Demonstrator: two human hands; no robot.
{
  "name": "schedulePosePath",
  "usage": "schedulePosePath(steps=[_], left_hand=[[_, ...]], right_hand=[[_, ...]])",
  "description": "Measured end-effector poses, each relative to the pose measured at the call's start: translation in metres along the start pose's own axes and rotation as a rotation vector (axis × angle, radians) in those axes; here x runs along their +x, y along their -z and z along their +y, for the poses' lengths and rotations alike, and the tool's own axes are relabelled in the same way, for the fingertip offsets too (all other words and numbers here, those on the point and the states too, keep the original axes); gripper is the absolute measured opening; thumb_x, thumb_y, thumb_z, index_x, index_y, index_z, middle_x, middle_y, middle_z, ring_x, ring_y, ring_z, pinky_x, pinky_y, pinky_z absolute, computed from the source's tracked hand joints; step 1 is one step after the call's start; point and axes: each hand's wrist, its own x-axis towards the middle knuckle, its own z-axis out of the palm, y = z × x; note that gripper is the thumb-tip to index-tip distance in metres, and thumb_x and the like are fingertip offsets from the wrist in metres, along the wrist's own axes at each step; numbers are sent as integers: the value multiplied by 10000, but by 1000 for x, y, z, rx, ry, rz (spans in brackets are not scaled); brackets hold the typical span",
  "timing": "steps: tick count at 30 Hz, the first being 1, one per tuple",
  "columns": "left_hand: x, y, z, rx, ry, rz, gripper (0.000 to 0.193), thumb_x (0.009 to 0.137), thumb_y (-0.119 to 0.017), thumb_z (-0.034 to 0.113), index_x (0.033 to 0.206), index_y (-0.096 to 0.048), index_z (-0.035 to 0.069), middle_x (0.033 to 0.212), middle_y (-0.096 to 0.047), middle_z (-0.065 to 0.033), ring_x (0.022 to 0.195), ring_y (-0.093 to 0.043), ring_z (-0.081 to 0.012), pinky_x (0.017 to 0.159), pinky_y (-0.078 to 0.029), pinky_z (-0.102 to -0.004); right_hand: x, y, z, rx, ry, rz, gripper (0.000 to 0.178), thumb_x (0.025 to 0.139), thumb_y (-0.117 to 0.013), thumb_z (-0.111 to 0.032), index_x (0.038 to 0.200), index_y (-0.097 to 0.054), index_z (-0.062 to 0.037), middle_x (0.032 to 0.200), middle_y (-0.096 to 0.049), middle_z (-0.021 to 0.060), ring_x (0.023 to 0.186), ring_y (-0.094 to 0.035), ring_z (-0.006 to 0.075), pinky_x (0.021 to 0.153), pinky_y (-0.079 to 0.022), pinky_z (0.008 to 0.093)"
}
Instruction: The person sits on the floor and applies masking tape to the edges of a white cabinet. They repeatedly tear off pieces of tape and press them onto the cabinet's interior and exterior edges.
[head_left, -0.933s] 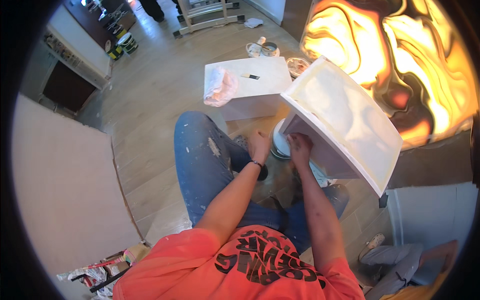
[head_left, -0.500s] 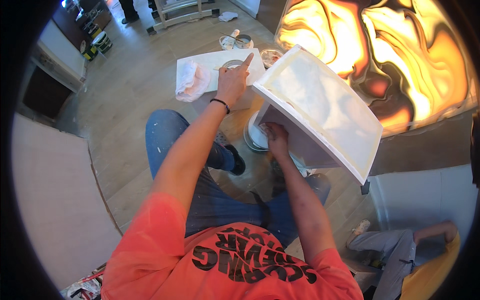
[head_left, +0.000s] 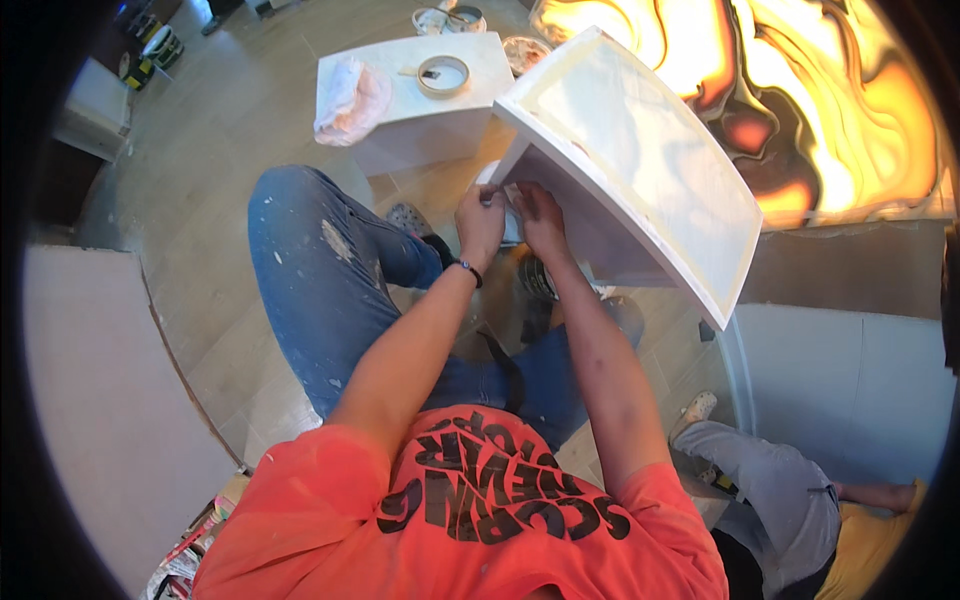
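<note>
My left hand (head_left: 481, 222) and my right hand (head_left: 541, 222) are close together, just below the near left corner of a tilted white panel box (head_left: 640, 130). The fingers of both are closed in a pinch. A small pale piece shows at my right fingertips, too small to name; whatever my left fingers hold is hidden. Behind the hands, part of a white bucket (head_left: 489, 172) can be seen. Farther off, a white box (head_left: 420, 135) bears a crumpled whitish cloth (head_left: 352, 105) and a round shallow dish (head_left: 443, 76) with white stuff in it.
At upper right glows a large marbled backlit panel (head_left: 830, 110). Tubs (head_left: 525, 55) stand behind the white box. A person in grey trousers (head_left: 765, 475) is low at right. A pale board (head_left: 120, 390) stands at left, with buckets (head_left: 160, 45) at far left.
My left hand has come down from over the round dish, where its index finger was stretched out, to beside my right hand. The right hand stays by the panel box. The view has shifted.
</note>
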Motion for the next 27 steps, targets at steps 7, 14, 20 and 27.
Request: schedulePosePath(steps=[7, 14, 20, 27], left_hand=[[1, -5, -8, -284, 111, -208, 214, 912, -727, 140, 1064, -741, -11, 979, -767, -115, 889, -713, -201, 836, -544, -337], [-1, -5, -3, -312, 145, -226, 224, 922, -759, 142, 1050, -735, -40, 902, -728, -75, 805, -642, -131, 751, -508, -286], [4, -4, 3, -359, 211, -247, 193, 920, -781, 127, 1007, -725, -36, 983, -726, -51, 909, -636, -137, 850, -487, -297], [0, -4, 10, -298, 274, -273, 185, 926, -773, 139, 1009, -728, -20, 934, -712, -56, 868, -610, -138, 803, -472, -302]], right_hand=[[1, 1, 7, 92, -70, -40, 239, 984, -679, -127, 1217, -688, -76, 1164, -720, 155, 1118, -682, 293, 973, -521, 400], [5, 0, 8, 83, 25, -54, 262, 946, -683, -93, 1204, -709, -132, 1119, -725, 160, 1062, -692, 351, 924, -556, 435], [7, 14, -9, -69, -67, -127, 320, 930, -657, -42, 1240, -690, -115, 1244, -697, 152, 1172, -656, 329, 1003, -520, 411], [11, 20, -3, -164, 49, -141, 438, 896, -593, 12, 1289, -686, -159, 1381, -626, 113, 1287, -584, 346, 1105, -439, 462]])
